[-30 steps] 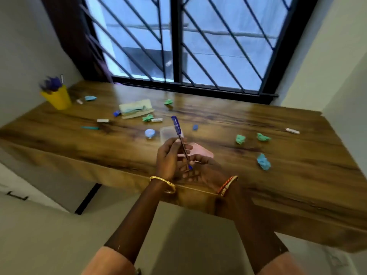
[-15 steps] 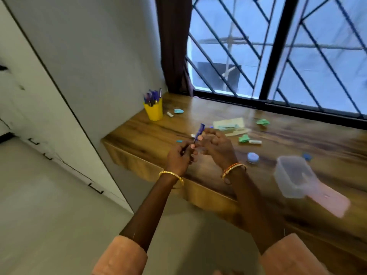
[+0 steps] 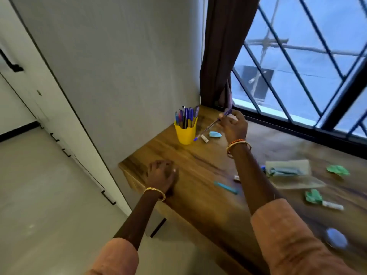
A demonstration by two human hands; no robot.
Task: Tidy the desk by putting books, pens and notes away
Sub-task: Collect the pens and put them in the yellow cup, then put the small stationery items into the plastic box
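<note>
Pinching a blue pen [image 3: 211,125] near its top, the right hand [image 3: 233,126] hangs just right of the yellow cup [image 3: 185,133] by the desk's [image 3: 198,161] back-left corner; pen slants down-left toward it. Left hand [image 3: 161,175] rests loose on the front edge.

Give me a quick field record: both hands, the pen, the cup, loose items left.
right hand: holds blue pen just right of the cup
left hand: rests on desk edge, holds nothing
yellow cup: upright, full of pens
left on desk: crumpled green notes, teal pen, white eraser
</note>
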